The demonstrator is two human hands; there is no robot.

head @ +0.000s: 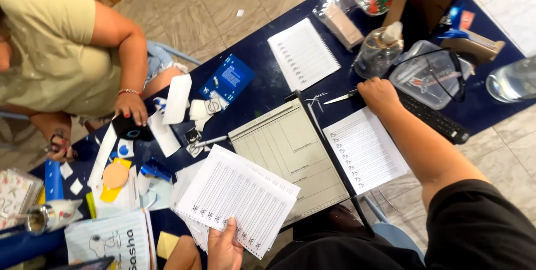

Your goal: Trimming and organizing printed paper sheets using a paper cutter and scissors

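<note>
My left hand (223, 246) holds the near edge of a stack of lined white printed sheets (237, 197) at the bottom of the view. They lie beside a grey paper trimmer (290, 155) on the dark blue table (262, 88). My right hand (379, 94) reaches across the table and is closed on the handle of scissors (338, 99), whose pointed blades face left. Another lined sheet (365, 150) lies right of the trimmer, under my right forearm.
A second person in a pale shirt sits at the left, a hand (131, 108) on a black object (131, 130). Paper scraps (177, 98), a blue card (227, 80), a spiral pad (303, 53), a clear bottle (378, 52), a plastic box (427, 75) and a black remote (434, 118) crowd the table.
</note>
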